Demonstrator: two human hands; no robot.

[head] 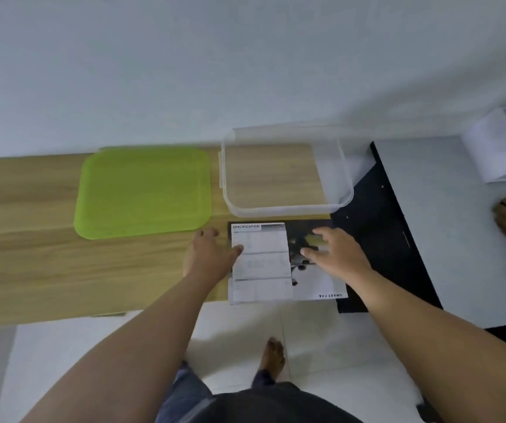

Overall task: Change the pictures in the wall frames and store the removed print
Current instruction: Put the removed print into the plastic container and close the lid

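The specification print (261, 264) is lying on a darker print (315, 285) at the near edge of the table (47, 270), just before the clear box (287, 210). The left hand (210, 257) is resting loose, thumb touching the sheet's left edge; the right hand (338, 253) is spreading flat over the darker print, gripping nothing. Judged light, limp and easily creased, so opposite edges are the hold. The box is standing open, with the green lid (142, 193) lying apart.

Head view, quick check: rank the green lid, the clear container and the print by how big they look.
1 and 2, tied: green lid and clear container look too alike to rank.
3: print, somewhat smaller, though it lies nearer the camera and the left hand and right hand cover parts of it.
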